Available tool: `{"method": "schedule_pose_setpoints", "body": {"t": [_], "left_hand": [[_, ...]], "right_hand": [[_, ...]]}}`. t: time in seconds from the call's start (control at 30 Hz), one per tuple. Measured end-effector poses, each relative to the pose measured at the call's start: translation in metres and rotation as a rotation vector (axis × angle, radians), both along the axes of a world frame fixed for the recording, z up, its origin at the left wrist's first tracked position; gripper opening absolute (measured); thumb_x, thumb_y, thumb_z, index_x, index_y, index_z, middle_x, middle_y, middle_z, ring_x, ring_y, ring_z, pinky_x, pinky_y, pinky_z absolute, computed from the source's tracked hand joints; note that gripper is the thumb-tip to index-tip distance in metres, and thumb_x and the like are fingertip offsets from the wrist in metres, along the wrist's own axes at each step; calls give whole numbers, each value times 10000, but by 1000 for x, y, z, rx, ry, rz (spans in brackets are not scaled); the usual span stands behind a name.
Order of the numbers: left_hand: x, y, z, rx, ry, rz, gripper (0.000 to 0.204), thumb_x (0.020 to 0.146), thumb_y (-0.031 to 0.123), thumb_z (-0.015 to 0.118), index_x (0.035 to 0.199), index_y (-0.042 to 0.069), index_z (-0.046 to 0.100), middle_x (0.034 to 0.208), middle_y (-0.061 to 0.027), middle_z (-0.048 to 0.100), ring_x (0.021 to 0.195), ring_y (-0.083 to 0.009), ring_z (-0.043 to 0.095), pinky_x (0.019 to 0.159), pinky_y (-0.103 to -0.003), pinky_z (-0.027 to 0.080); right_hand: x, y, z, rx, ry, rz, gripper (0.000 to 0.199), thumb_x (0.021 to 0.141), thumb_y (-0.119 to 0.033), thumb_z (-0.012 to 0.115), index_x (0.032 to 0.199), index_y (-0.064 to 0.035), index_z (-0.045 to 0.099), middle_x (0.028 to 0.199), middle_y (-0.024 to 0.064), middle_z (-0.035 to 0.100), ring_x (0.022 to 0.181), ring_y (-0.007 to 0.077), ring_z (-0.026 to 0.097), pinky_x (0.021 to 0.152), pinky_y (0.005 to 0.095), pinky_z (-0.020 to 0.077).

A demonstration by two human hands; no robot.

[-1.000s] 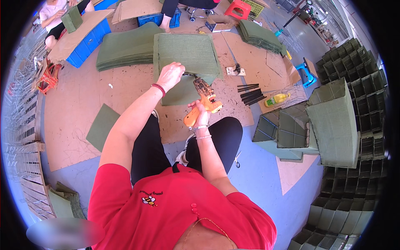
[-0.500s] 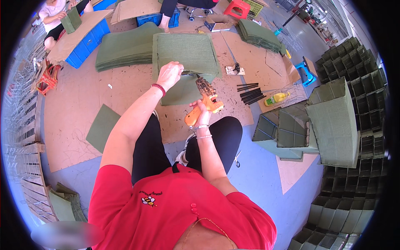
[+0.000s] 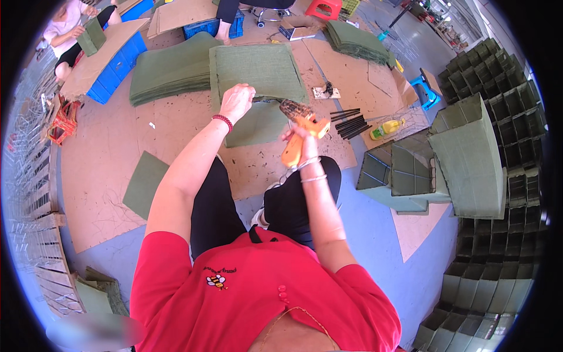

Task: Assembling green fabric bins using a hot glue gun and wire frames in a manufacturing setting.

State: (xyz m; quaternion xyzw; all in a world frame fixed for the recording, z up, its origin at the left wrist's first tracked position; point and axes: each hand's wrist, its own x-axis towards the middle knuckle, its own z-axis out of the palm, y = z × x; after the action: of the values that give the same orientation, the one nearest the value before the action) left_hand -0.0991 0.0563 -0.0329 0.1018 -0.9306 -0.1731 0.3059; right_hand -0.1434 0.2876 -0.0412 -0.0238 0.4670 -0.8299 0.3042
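The green panel (image 3: pixel 258 69) lies ahead of me on brown cardboard (image 3: pixel 97 176), squared up, its near edge toward me. Its left edge meets a tall stack of green sheets (image 3: pixel 170 67); on its right, a strip of cardboard separates it from a small white board (image 3: pixel 326 92) with a dark lump on it. A smooth green sheet (image 3: pixel 252 130) shows below the near edge, reaching toward my knees. To the left, cardboard spreads widely between my arm and a slatted wooden pallet (image 3: pixel 50 252).

Counting: one panel at my hands, two stacks of sheets, the second (image 3: pixel 359 42) farther off to the right, and one loose sheet (image 3: pixel 145 183) by my left forearm. One yellow bottle (image 3: pixel 387 128) stands near a bundle of black sticks (image 3: pixel 353 125), too crowded to number. Two stools: one blue (image 3: pixel 428 91), one red (image 3: pixel 324 8).

My left arm reaches forward, elbow slightly bent; the left hand (image 3: pixel 237 101) is palm down, its fingers pinched together on the panel's near edge. My right forearm rises past my knee, and the right hand (image 3: pixel 302 142) is wrapped around the handle of a yellow glue gun (image 3: pixel 311 124), its dark, crusted nose tilted up-left beside that edge. I cannot tell whether the tip touches.
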Motion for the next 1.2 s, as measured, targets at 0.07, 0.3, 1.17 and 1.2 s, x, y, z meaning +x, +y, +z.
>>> {"method": "schedule_pose_setpoints", "body": {"t": [0.07, 0.3, 1.17, 1.2], "left_hand": [[-2, 3, 2, 56, -54, -10, 82, 714, 43, 543, 748, 50, 617, 763, -141, 597, 764, -327, 584, 680, -405, 485], [-3, 1, -5, 30, 37, -38, 69, 705, 33, 541, 726, 48, 604, 731, -149, 580, 747, -336, 576, 666, -408, 480], [-1, 0, -2, 83, 44, -2, 46, 713, 62, 554, 740, 63, 592, 813, -157, 602, 801, -340, 584, 687, -421, 481], [-3, -1, -5, 83, 45, 0, 46, 713, 62, 554, 740, 63, 592, 813, -157, 602, 801, -340, 584, 687, -421, 481]], "right_hand": [[-23, 9, 12, 37, -43, 117, 135, 779, -70, 548, 880, 9, 506, 635, 105, 548, 546, 236, 567, 560, 344, 503], [-69, 24, 32, 180, -53, 435, 169, 796, -194, 585, 830, -42, 519, 682, 82, 582, 643, 239, 587, 619, 333, 472], [-11, 15, -36, -286, -92, 118, 208, 774, -101, 577, 945, -14, 497, 700, 68, 525, 660, 196, 530, 634, 363, 468], [-13, 15, -40, -288, -93, 112, 210, 776, -104, 575, 947, -12, 495, 702, 68, 525, 662, 194, 530, 635, 363, 468]]}}
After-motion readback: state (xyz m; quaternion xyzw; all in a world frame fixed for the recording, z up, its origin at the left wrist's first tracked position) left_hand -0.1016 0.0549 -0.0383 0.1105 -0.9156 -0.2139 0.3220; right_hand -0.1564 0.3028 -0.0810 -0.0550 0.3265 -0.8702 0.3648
